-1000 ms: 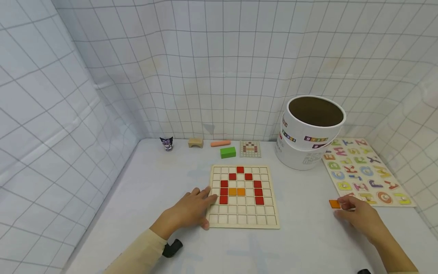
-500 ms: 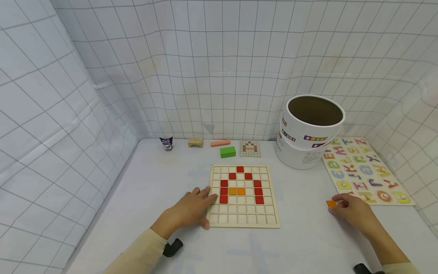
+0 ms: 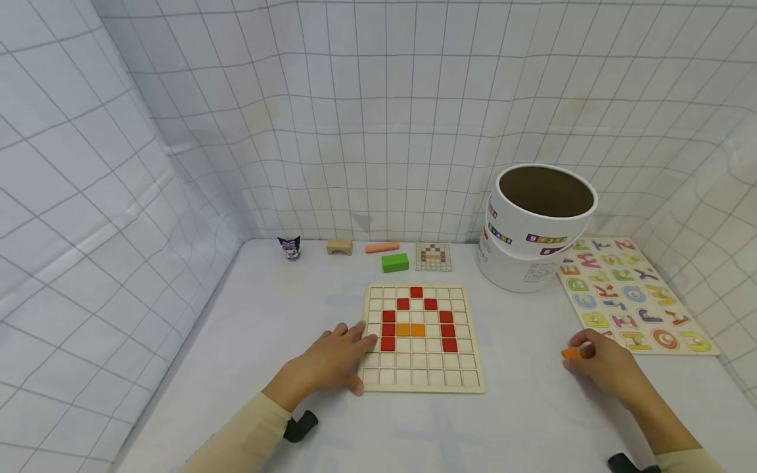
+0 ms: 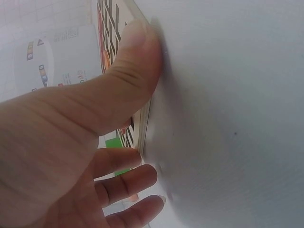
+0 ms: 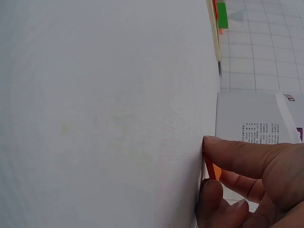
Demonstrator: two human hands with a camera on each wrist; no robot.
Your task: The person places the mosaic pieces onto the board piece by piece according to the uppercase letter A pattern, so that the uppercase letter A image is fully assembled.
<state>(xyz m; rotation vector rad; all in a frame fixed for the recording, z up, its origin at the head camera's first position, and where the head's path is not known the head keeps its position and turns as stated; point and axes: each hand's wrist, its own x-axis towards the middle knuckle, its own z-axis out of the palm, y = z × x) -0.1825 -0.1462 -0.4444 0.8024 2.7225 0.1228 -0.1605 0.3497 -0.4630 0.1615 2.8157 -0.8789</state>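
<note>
A wooden grid board [image 3: 434,379] lies flat mid-table, with several red tiles [image 3: 447,330] in an arch shape and two orange tiles [image 3: 411,330] side by side inside it. My left hand [image 3: 331,358] rests at the board's left side, fingers spread, two fingertips over the edge cells. In the left wrist view the thumb [image 4: 137,52] lies along the board's rim [image 4: 144,116]. To the right, low over the table, my right hand [image 3: 606,364] pinches an orange tile [image 3: 570,353] between thumb and fingers. The right wrist view shows this tile [image 5: 216,172] partly hidden by the fingers.
Behind the board stand a purple-hooded figurine [image 3: 290,248], a wooden arch block [image 3: 340,246], an orange stick [image 3: 382,247], a green block [image 3: 395,263] and a small pattern card [image 3: 433,257]. A white bucket [image 3: 526,263] and a letter puzzle board [image 3: 635,294] are at right.
My right hand has moved slightly left, away from the letter puzzle board, with the orange tile, which is now more covered by the fingers. My left hand stays on the board's side.
</note>
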